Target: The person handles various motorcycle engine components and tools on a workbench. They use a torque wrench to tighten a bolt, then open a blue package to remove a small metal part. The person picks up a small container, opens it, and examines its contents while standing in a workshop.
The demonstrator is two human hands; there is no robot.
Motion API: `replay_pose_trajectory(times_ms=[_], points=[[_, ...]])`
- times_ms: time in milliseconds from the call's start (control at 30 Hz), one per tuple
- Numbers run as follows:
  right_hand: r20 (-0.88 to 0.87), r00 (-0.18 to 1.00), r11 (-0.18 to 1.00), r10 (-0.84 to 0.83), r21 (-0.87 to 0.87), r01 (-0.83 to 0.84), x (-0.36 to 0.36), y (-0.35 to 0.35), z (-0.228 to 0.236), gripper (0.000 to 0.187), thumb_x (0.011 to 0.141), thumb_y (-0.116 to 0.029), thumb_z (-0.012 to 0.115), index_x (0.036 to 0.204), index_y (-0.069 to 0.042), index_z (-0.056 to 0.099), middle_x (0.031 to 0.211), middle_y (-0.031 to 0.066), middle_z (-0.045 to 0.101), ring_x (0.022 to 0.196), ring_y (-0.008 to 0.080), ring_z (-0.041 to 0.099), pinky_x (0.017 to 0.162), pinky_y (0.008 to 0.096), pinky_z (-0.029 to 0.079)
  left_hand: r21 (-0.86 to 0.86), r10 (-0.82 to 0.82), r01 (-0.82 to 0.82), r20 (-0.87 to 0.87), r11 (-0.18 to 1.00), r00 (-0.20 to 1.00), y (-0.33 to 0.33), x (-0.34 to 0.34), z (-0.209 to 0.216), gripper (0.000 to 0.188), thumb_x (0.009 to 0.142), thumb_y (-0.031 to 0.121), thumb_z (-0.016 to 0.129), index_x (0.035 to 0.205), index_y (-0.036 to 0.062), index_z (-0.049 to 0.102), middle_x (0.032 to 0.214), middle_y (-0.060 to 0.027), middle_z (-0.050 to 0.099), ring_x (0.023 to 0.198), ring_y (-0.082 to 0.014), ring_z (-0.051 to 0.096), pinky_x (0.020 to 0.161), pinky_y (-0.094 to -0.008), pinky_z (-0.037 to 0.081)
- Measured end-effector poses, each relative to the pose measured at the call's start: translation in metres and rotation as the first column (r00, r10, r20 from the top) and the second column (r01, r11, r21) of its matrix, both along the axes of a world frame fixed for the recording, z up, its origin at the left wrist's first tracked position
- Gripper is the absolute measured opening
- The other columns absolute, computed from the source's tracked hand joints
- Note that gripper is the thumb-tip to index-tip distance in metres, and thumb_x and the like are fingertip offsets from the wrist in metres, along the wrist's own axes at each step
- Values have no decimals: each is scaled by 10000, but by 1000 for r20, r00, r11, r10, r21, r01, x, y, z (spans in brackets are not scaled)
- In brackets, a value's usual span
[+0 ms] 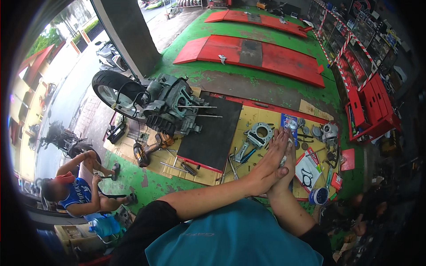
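Note:
My left hand (268, 166) lies flat against my right hand (287, 170), palms together and fingers stretched forward. Bits of a crumpled white rag (283, 161) show between them, mostly hidden by my palms. Just beyond my fingers are a blue blister pack (289, 120) and a grey engine cylinder block (260, 134) on the cardboard. To the right lies a black gasket (307, 176) on a white and red sheet. A small tub with a blue rim (318, 196) stands near my right forearm.
An engine (171, 104) with a rear wheel (117, 94) stands at left, behind a cordless power tool (151, 150). Small engine parts (316, 132) and a red tool cabinet (372, 106) are at right. Red lift ramps (262, 57) lie beyond. A person (80, 188) sits at left.

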State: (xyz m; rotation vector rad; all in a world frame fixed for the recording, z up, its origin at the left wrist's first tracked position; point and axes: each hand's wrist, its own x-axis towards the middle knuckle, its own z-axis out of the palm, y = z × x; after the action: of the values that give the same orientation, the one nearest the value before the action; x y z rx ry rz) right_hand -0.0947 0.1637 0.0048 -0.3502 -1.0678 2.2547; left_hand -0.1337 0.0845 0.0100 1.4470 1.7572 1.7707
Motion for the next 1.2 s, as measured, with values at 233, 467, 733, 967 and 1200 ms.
replay_pose_trajectory(times_ms=[233, 467, 733, 967, 1200], points=[[131, 991, 998, -29, -50, 36, -19, 73, -19, 444, 1054, -412, 513, 1330, -64, 517, 1201, 97, 603, 953, 197, 616, 736, 314, 512, -17, -320, 331, 214, 943, 923, -53, -4, -42, 628, 1064, 357, 454, 1531, -41, 322, 1577, -257, 333, 1492, -344, 298, 1210, -449, 246], [355, 906, 972, 230, -34, -233, 27, 80, -70, 462, 1062, -515, 444, 842, -112, 497, 679, 34, 504, 578, 122, 505, 414, 273, 349, -485, 593, -354, 548, 800, 590, -166, -1, -90, 232, 1007, 174, 630, 1170, 26, 703, 753, 15, 639, 637, -60, 576, 564, -233, 477], [605, 469, 764, 644, -479, -432, 32, 10, -192, 570, 1003, -578, 413, 943, -54, 627, 826, 82, 658, 702, 209, 615, 679, 350, 542, -626, 859, -621, 483, 472, 166, -299, 30, -216, 269, 988, 274, 679, 910, 17, 683, 520, 48, 468, 388, -50, 388, 380, -241, 274], [528, 178, 515, 830, -606, -606, 6, -62, -231, 343, 887, -101, 464, 1189, -15, 602, 1144, 126, 677, 1024, 256, 669, 860, 432, 560, -657, 803, -502, 578, 563, 143, -309, 43, -248, 401, 973, 258, 677, 1299, 68, 540, 1127, -80, 611, 996, -184, 639, 635, -312, 579], [502, 188, 497, 844, -601, -626, -3, -109, -251, 302, 997, -72, 542, 1292, -13, 512, 1215, 140, 624, 1075, 252, 658, 871, 429, 581, -499, 516, -145, 847, 854, 127, -264, 40, -240, 510, 985, 217, 654, 1430, 50, 472, 1272, -124, 626, 1070, -218, 650, 933, -371, 525]])
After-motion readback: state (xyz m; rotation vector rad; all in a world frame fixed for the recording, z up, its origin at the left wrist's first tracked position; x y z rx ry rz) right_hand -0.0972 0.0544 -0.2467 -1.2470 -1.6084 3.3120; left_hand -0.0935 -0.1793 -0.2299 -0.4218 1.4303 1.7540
